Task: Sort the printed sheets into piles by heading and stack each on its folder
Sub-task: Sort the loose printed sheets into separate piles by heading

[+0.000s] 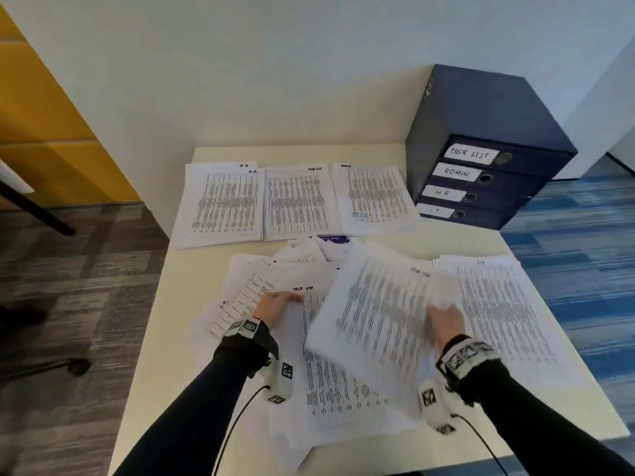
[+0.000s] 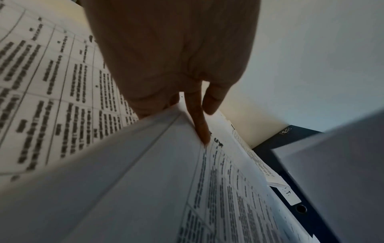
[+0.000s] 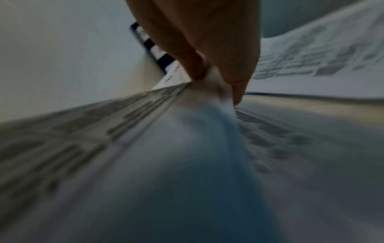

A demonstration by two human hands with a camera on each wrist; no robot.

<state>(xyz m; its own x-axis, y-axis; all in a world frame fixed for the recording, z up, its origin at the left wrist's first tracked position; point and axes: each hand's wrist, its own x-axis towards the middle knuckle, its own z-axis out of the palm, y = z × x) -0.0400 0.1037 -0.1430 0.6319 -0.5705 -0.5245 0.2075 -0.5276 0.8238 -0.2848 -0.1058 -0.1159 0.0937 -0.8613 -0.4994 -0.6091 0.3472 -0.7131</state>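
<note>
- Left hand [image 1: 275, 305] lay on unsorted heap [image 1: 330, 389]; pinch or mere press not discernible.
- Sheet [image 1: 381, 304] was raised above heap, heading blurred; best read before choosing pile.
- Right hand [image 1: 443, 321] pinched its edge; advised landing it square.

Reaches forward with both arms in black sleeves [image 1: 192, 407], forearms roughly parallel, marker-patterned straps [image 1: 245, 327] around both wrists. Pinches the near edge of a raised sheet [image 1: 385, 304] with the right hand [image 1: 445, 321], fingers [image 3: 191, 62] closed on either face of the paper. Holds the left hand [image 1: 275, 309] low and palm down, index finger [image 2: 200, 125] stretched straight along the lifted corner of a pile sheet [image 2: 124, 180], that corner caught under the hand, the neighbouring finger slightly curled.
</note>
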